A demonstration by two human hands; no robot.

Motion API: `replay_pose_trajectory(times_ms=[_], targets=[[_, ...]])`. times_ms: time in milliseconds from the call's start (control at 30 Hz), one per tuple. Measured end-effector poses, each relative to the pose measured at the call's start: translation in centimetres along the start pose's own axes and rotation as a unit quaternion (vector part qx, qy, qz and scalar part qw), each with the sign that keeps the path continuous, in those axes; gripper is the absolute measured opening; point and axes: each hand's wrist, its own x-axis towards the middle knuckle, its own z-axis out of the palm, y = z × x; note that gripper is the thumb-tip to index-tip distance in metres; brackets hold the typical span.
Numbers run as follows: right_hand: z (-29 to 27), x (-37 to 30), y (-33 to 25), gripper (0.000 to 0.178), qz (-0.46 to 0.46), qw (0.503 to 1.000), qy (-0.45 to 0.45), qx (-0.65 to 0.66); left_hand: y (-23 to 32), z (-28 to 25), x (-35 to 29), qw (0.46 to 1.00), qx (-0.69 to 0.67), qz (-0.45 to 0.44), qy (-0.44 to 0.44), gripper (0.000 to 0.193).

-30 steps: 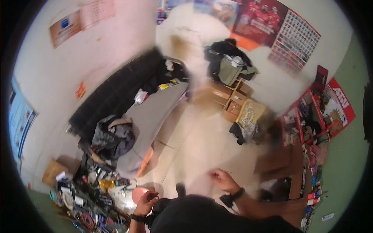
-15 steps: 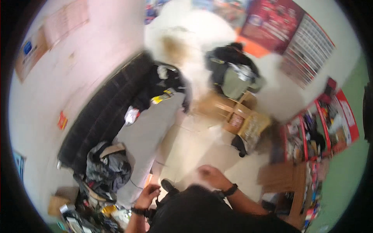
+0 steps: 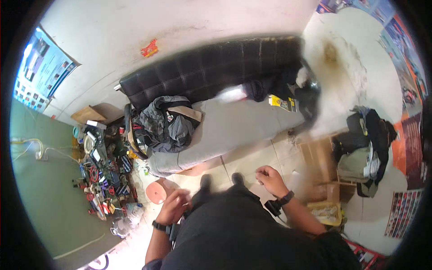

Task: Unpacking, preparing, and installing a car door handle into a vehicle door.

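My left hand (image 3: 174,207) hangs at my left side, fingers loosely bent and a little apart, slightly smeared. Nothing shows in it. The round pink stool (image 3: 156,192) is the thing nearest to it. My right hand (image 3: 272,181) is raised in front of my right side with its fingers curled in, and I see nothing held in it. Both wrists wear black bands. Beyond my hands stands a black sofa (image 3: 216,63) with a grey seat (image 3: 234,121). On its left end lies a crumpled grey jacket (image 3: 168,126). A yellow packet (image 3: 281,103) rests towards the right end.
Tools and parts make a cluttered pile (image 3: 105,173) along the left wall. At right are cardboard boxes (image 3: 317,157), a heap of dark clothes and bags (image 3: 366,148), and a yellow basket (image 3: 325,212). Pale floor tiles (image 3: 265,155) lie before the sofa.
My view has turned left, so the sofa now lies straight ahead and the tool pile shows fully. The red shelf at the right has left the view. Both hands remain raised at my sides.
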Motion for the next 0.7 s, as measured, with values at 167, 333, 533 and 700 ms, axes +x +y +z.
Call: replay_pose_trajectory(times_ms=[167,333,533,700], targets=[[1.8,6.1,-3.1,0.024,-0.112,0.97,-0.102,-0.19,-5.1,1.9,-5.6,0.981,0.073,-0.006,0.181,0.035],[6.1,5.7,-4.4,0.026,-0.088,0.912,-0.332,-0.226,-7.8,5.6,-7.6,0.957,0.121,0.01,0.264,0.029],[7.3,7.9,-2.4,0.02,-0.111,0.915,-0.293,-0.253,-7.6,4.4,-7.9,0.962,0.132,0.043,0.235,0.033],[11.9,4.9,-2.1,0.016,0.051,0.922,-0.339,-0.182,-15.0,-1.3,-11.4,0.964,-0.071,0.134,0.218,0.04]])
